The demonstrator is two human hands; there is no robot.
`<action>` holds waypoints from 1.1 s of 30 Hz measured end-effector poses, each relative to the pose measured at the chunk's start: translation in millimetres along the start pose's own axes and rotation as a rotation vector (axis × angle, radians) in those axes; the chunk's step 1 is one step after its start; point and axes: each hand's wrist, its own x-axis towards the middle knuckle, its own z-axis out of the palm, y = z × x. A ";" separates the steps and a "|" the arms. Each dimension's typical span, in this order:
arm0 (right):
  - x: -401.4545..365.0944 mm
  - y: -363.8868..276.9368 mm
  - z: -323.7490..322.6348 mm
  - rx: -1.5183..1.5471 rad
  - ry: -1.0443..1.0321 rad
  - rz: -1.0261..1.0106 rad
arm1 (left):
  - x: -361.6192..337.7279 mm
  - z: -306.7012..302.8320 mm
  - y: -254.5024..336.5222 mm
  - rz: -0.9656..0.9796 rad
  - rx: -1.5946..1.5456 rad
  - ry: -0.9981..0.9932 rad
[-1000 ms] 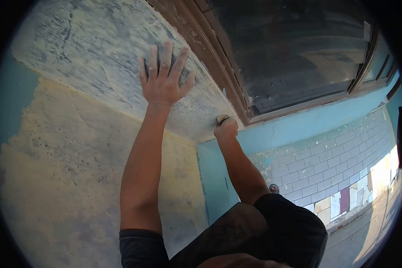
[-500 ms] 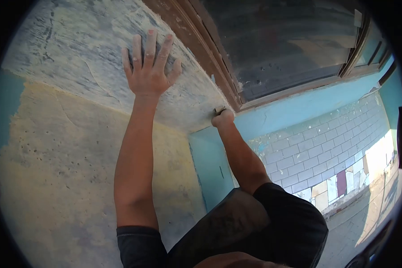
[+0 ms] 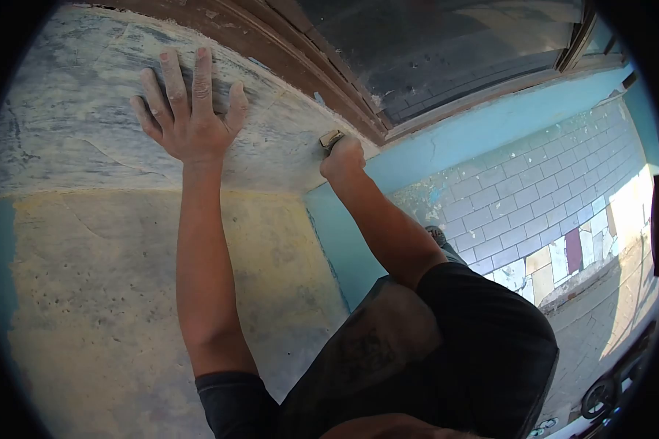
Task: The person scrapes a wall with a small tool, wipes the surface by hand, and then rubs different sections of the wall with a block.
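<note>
My left hand lies with its fingers spread on the rough grey-white plaster strip beside the window. Pale dust coats its fingers. My right hand is closed around a small block-shaped tool with a light face and a dark side. It is at the far end of the same strip, close to the brown window frame. Most of the tool is hidden by my fingers, and I cannot tell its exact kind.
Below the strip is a yellowish patched wall with pits. A blue wall band runs under the dark window pane. To the right lies tiled paving, with a wheel at the lower right.
My right hand with the tool has come nearer along the strip, away from the corner, and more of the tool shows. My left hand stays spread; the view has shifted.
</note>
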 end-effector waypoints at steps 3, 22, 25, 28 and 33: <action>8.0 -6.3 -16.7 0.002 0.101 0.026 | -3.6 -7.4 -0.8 -0.001 -0.011 -0.006; -1.9 -29.9 -0.9 -0.102 0.214 -0.147 | -0.9 -4.1 -1.3 0.022 0.006 -0.022; 7.0 -27.6 -20.4 -0.057 -0.028 -0.068 | -0.6 -3.2 -0.6 0.016 0.000 -0.014; -56.2 -21.4 17.7 -0.113 0.075 -0.070 | -1.0 -3.6 0.2 0.006 -0.021 -0.014; 5.6 -15.0 -12.9 -0.040 0.386 -0.125 | -9.2 -15.1 1.3 0.006 -0.005 -0.054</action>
